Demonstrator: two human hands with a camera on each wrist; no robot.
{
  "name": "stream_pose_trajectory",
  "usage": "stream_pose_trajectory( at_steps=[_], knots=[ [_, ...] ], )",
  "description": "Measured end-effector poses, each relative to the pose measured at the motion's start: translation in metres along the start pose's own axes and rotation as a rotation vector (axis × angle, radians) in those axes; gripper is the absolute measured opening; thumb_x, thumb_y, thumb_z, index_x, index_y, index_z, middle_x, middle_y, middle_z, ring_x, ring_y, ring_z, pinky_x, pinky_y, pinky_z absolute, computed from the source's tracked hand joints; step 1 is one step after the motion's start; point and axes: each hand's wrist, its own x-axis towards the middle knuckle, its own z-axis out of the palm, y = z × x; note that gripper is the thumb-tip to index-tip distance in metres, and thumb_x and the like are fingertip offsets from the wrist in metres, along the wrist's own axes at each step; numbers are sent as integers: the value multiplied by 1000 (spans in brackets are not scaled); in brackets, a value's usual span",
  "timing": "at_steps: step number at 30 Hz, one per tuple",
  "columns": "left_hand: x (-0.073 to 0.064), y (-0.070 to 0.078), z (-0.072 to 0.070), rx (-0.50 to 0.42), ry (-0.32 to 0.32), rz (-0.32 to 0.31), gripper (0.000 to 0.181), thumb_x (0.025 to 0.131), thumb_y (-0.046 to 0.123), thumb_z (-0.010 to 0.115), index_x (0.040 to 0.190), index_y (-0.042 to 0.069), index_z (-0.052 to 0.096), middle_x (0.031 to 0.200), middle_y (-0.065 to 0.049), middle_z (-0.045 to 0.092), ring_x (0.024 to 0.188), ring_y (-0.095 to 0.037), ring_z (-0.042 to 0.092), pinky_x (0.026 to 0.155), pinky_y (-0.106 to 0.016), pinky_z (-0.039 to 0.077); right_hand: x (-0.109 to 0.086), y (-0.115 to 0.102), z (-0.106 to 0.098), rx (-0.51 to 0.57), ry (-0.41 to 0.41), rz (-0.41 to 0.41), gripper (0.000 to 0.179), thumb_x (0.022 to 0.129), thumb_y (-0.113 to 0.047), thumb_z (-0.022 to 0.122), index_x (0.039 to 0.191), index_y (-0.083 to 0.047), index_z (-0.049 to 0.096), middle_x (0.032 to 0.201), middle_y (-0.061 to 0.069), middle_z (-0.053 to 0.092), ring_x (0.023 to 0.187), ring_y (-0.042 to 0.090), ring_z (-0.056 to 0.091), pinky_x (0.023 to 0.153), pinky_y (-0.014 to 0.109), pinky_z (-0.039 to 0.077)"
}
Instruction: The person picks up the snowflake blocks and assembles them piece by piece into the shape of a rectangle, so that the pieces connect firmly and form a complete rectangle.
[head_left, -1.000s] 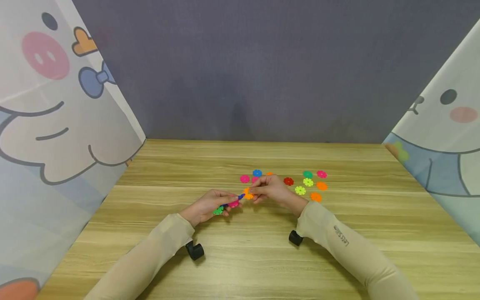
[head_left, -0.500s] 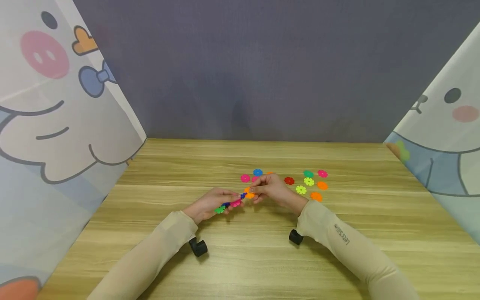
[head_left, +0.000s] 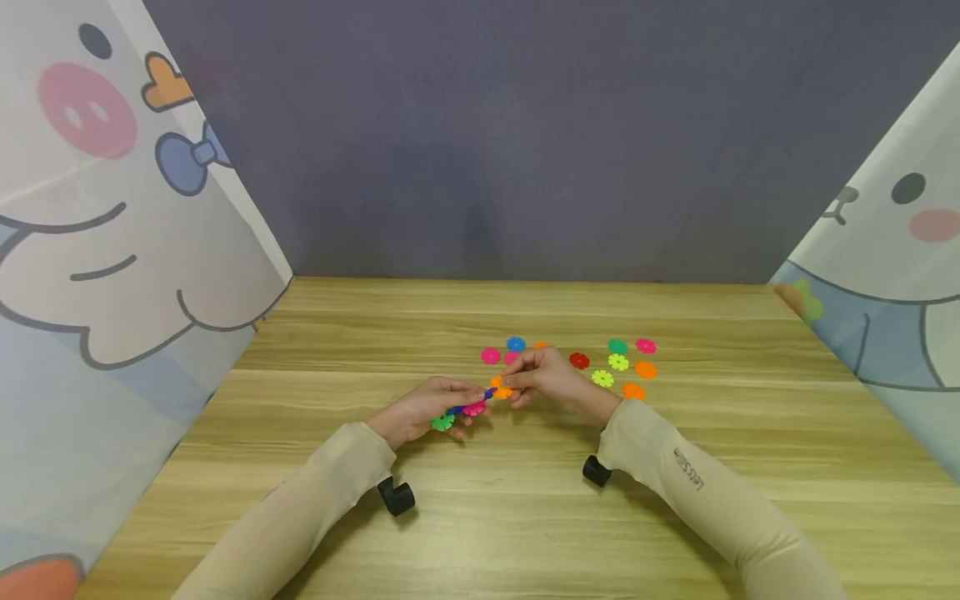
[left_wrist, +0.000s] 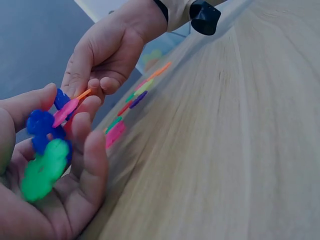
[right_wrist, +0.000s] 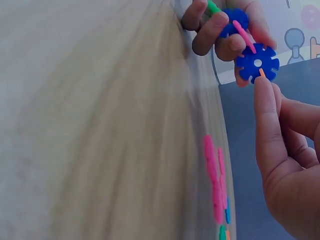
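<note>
My left hand point(head_left: 427, 408) holds a short chain of notched snowflake discs over the table. In it are a green disc point(left_wrist: 46, 170), a blue disc point(left_wrist: 42, 124), a pink disc point(head_left: 474, 409), another blue disc point(right_wrist: 258, 63) and an orange disc point(head_left: 502, 392). Between its thumb and fingers, my right hand point(head_left: 553, 379) pinches the orange disc. The right wrist view shows the orange edge at the notched rim of the second blue disc, and my fingers cover most of the orange one. Left-hand fingers partly hide the chain's middle.
Several loose discs lie flat on the wooden table point(head_left: 480, 525) beyond and right of my hands, among them a red disc point(head_left: 579, 361), a yellow disc point(head_left: 602, 378) and a light blue disc point(head_left: 516, 344). A dark grey panel point(head_left: 480, 142) stands behind the table.
Both hands have shifted very slightly to the right with the chain. The left fingers and the chain have turned a little. The grip on the orange disc looks the same.
</note>
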Motion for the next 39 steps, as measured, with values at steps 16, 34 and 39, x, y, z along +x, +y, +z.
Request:
stream_pose_trajectory(
  at_steps=[16, 34, 39],
  knots=[
    [0, 7, 6, -44, -51, 14, 44, 103, 19, 56, 134, -12, 53, 101, -11, 74, 69, -10, 66, 63, -26, 57, 2, -13, -2, -28, -9, -1, 16, 93, 8, 63, 106, 17, 66, 81, 9, 70, 60, 14, 67, 62, 33, 61],
    [-4, 6, 1, -67, 2, 35, 43, 104, 13, 54, 137, -13, 48, 112, -20, 70, 75, -14, 69, 73, -30, 60, 14, -19, -16, -53, -3, -27, 35, 93, 8, 62, 123, 23, 51, 87, 10, 68, 71, 16, 69, 72, 41, 61],
    [-6, 5, -1, -84, -7, 53, 43, 104, 13, 53, 137, -14, 48, 126, -22, 64, 77, -13, 69, 74, -30, 60, 21, -18, -21, -83, 9, -13, 35, 94, 8, 61, 125, 22, 50, 95, 19, 67, 76, 21, 70, 76, 44, 60]
  ],
)
